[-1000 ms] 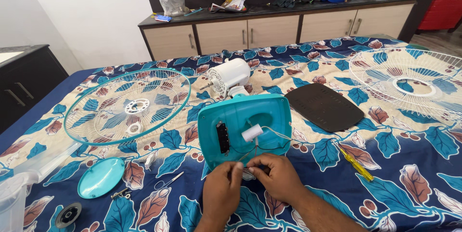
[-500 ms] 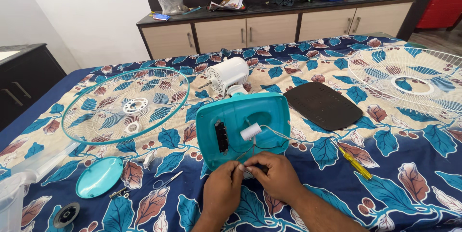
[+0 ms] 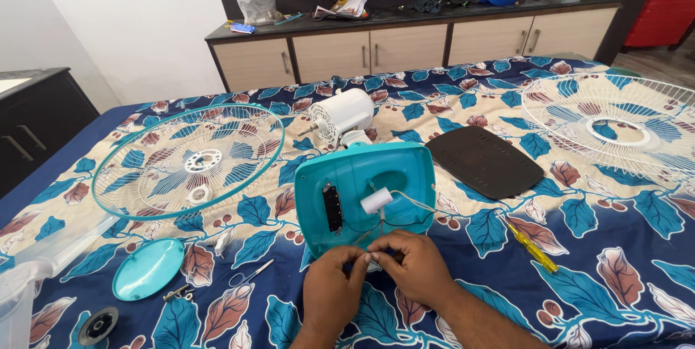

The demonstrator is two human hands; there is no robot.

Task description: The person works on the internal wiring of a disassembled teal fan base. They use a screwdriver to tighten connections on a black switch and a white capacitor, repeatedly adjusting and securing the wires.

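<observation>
Single head-worn view, looking forward and down across the bed (image 3: 594, 276), hands (image 3: 376, 284) close at bottom edge, cabinet (image 3: 405, 48) far at top.

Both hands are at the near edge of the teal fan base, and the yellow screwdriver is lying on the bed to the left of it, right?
Not quite. The head view shows both hands, left and right, at the near edge of the teal fan base, but the yellow screwdriver lies on the bed to the right of it, not the left.
</observation>
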